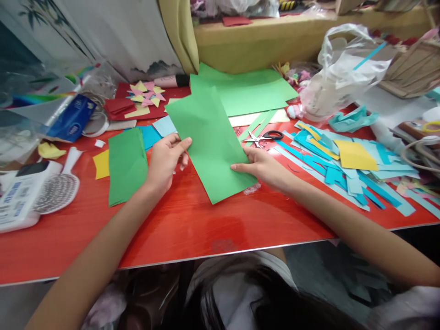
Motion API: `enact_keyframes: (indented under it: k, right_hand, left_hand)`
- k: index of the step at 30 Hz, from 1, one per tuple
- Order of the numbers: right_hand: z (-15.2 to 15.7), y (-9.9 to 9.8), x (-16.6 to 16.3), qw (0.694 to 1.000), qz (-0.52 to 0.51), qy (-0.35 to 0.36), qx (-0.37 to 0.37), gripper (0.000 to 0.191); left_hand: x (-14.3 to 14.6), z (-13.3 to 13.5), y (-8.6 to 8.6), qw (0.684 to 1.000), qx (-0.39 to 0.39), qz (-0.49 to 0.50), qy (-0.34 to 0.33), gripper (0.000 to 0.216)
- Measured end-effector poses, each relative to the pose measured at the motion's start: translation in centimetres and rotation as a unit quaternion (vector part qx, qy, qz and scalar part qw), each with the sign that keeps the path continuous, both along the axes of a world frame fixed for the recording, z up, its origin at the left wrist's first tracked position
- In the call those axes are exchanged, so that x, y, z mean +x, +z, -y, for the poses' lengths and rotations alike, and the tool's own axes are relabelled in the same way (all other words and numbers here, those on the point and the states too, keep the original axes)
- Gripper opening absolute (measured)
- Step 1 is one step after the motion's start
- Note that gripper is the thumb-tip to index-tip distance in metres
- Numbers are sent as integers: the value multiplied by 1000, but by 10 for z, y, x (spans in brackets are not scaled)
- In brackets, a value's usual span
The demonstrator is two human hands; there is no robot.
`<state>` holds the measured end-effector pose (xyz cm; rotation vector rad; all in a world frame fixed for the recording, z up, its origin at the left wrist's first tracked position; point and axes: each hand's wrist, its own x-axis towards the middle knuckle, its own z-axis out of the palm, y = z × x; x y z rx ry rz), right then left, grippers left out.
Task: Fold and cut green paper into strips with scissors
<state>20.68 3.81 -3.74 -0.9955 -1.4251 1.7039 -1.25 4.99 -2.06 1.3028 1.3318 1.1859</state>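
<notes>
A long green paper sheet (209,137) lies slanted on the red table (178,224). My left hand (165,160) pinches its left edge, thumb on top. My right hand (263,167) grips its right edge near the lower corner, thumb lying on the paper. Both hands are closed on the sheet. Just beyond my right hand lie small scissors (264,136) with black handles.
A folded green sheet (126,165) and yellow scrap lie left. More green paper (250,91) sits behind. Blue and yellow paper strips (343,165) cover the right side. A plastic bag (340,73), hairbrush (58,190), white device (17,197) and small folded paper shapes (146,94) stand around.
</notes>
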Motion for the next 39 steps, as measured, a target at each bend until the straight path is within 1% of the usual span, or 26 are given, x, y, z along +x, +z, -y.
enact_keyframes:
  k: [5, 9, 11, 14, 16, 19, 23, 27, 32, 39]
  right_hand:
    - [0, -3, 1, 999, -7, 36, -31, 34]
    - [1, -1, 1, 998, 10, 58, -39, 33]
    - [2, 0, 1, 997, 11, 67, -38, 31]
    - [2, -1, 1, 997, 10, 73, -37, 29]
    - [1, -2, 1, 997, 15, 71, -37, 28]
    - [1, -4, 0, 997, 19, 69, -39, 28]
    - [2, -3, -1, 997, 25, 57, -45, 28]
    - [3, -1, -1, 997, 26, 56, -49, 30]
    - [3, -1, -1, 997, 25, 59, -52, 31]
    - [2, 0, -1, 997, 27, 55, -54, 28]
  left_hand:
    - [-13, -9, 2, 998, 47, 21, 47, 19]
    - [-19, -13, 1, 996, 51, -5, 73, 16]
    - [-21, -14, 0, 995, 55, 0, 79, 15]
    - [-23, -15, -2, 994, 67, 13, 80, 16]
    - [-23, -16, -4, 994, 72, 5, 81, 16]
    - [-23, -17, -6, 993, 75, -6, 87, 17]
    - [-22, -17, -7, 993, 72, 5, 88, 16]
    - [-21, -16, -6, 993, 79, 5, 89, 9]
    - [-19, -14, -3, 993, 90, -9, 82, 17]
    - [-19, -14, -3, 993, 86, 22, 73, 16]
